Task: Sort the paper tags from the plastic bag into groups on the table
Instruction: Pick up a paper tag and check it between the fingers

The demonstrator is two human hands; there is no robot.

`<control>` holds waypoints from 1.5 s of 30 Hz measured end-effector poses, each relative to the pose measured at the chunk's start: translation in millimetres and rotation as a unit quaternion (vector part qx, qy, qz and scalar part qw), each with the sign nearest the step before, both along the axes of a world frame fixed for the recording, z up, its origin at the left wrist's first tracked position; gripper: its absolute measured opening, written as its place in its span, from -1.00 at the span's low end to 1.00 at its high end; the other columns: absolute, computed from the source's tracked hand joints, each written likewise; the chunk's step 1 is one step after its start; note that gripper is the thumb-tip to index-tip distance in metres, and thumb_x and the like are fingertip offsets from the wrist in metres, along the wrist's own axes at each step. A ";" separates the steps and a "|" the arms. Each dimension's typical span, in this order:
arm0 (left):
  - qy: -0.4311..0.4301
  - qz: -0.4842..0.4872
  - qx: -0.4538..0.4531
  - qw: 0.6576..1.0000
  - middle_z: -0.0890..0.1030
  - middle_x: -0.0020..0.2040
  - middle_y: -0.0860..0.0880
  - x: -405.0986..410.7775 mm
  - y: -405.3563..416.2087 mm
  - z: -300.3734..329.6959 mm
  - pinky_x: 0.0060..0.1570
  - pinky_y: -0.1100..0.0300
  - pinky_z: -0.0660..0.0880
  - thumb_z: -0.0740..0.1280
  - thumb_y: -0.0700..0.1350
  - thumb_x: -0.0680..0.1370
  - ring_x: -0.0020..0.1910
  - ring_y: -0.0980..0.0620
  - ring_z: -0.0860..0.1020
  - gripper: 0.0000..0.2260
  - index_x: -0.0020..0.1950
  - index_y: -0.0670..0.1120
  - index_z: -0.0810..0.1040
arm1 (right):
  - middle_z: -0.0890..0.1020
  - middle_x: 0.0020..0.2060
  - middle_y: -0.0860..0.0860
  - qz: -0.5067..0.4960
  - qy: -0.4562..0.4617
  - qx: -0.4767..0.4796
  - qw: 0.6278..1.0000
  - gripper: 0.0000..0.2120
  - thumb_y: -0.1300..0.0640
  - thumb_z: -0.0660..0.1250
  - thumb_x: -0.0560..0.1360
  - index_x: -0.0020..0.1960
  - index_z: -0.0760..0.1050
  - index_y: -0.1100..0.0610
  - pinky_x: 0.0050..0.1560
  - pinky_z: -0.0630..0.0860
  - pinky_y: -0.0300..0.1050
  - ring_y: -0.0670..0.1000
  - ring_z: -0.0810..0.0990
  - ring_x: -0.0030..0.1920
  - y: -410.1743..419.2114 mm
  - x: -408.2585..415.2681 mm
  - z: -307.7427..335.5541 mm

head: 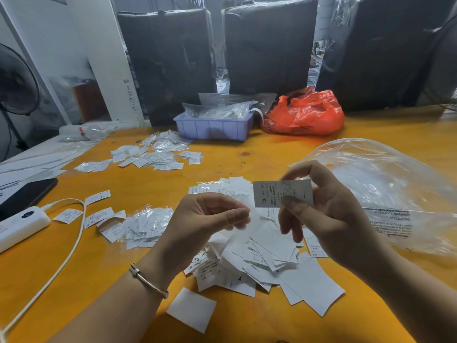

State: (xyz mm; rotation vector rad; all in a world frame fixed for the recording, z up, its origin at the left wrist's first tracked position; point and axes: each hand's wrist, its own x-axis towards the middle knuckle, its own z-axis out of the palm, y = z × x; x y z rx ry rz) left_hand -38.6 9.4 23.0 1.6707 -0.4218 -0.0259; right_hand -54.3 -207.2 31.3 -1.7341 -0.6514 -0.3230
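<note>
Both forearms reach over the orange table [247, 149], dark wrapped bundles [267, 45] behind. Right hand [329, 219] pinches a white XL tag [282, 193]; below that grip lies a loose tag pile [262, 263], beside it the crinkled clear plastic bag [385, 184]. Left hand [205, 219] curls, seemingly empty.

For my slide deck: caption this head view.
Right hand pinches an XL tag above the loose tag pile on the yellow table.

Bare forearms; thin pale bracelet [148, 280] on left wrist.
</note>
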 end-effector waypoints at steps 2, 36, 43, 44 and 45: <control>0.000 -0.001 0.001 1.000 0.73 -0.21 -0.08 0.2 0.1 -0.2 -0.22 0.30 0.56 0.48 -0.01 0.37 -0.23 0.05 0.67 -0.86 -0.14 -0.03 0.75 | 0.61 -0.39 0.16 0.003 0.003 -0.010 1.000 -0.85 0.19 0.22 0.49 0.02 0.39 -0.02 -0.41 0.49 0.03 0.19 0.54 -0.45 1.1 -0.6 -0.3; -0.030 -0.046 -0.078 0.995 0.72 -0.17 -0.11 3.1 -2.1 -4.7 -0.08 0.26 0.56 0.51 -0.09 0.40 -0.13 -0.01 0.68 -0.89 -0.12 -0.08 0.74 | 0.65 -0.40 -0.04 -0.022 -0.007 -0.124 0.992 -0.73 -0.11 0.38 0.41 -0.14 0.68 0.09 -0.42 0.58 -0.11 -0.05 0.60 -0.46 16.6 -2.2 -10.0; -0.052 -0.048 0.008 0.997 0.72 -0.11 -0.10 0.4 -0.5 -2.8 -0.05 0.17 0.60 0.52 -0.08 0.41 -0.06 -0.06 0.68 -0.84 -0.06 -0.11 0.73 | 0.62 -0.47 0.00 -0.002 0.000 -0.130 0.992 -0.89 0.16 0.42 0.48 -0.19 0.65 0.15 -0.48 0.53 -0.17 -0.05 0.55 -0.53 7.2 4.3 -11.8; -0.065 -0.053 0.030 0.996 0.72 -0.12 -0.11 0.5 -1.3 -3.3 -0.05 0.07 0.62 0.52 -0.10 0.42 -0.06 -0.10 0.67 -0.84 -0.06 -0.14 0.72 | 0.62 -0.46 -0.01 0.004 0.000 -0.137 0.991 -0.89 0.15 0.42 0.48 -0.20 0.65 0.15 -0.48 0.51 -0.20 -0.05 0.56 -0.52 7.1 4.4 -11.9; -0.077 -0.056 0.045 0.994 0.71 -0.13 -0.13 0.9 -2.1 -4.0 -0.04 -0.03 0.62 0.50 -0.12 0.44 -0.07 -0.14 0.66 -0.84 -0.07 -0.18 0.72 | 0.62 -0.46 -0.02 0.004 -0.004 -0.144 0.990 -0.88 0.12 0.42 0.47 -0.21 0.64 0.13 -0.48 0.50 -0.23 -0.05 0.57 -0.51 6.9 4.6 -12.5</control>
